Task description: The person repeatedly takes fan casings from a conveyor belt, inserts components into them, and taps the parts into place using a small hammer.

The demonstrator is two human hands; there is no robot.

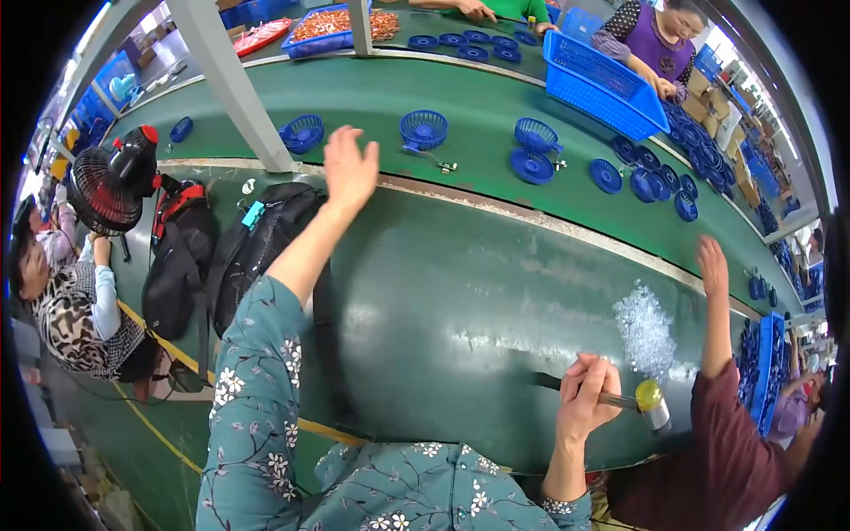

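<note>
My left hand [351,173] is stretched out over the near edge of the green conveyor belt [478,97], fingers apart and holding nothing. Closest to it is a blue round slatted part [303,133], like a small fan guard; another blue guard [423,129] lies further right with a thin wire and a small metal piece beside it. Low on the right, my right hand [589,398] is wrapped round the dark handle of a mallet with a yellow-and-silver mallet head [652,405]. A pile of small clear plastic pieces [644,332] lies beyond the mallet on the green worktop [452,292].
Black bags [266,230] and a black-and-red fan [111,181] stand at left. A co-worker's hand [713,265] in a maroon sleeve reaches toward the belt at right. A blue basket [602,84] and a grey post [235,80] rise by the belt. Other people sit around.
</note>
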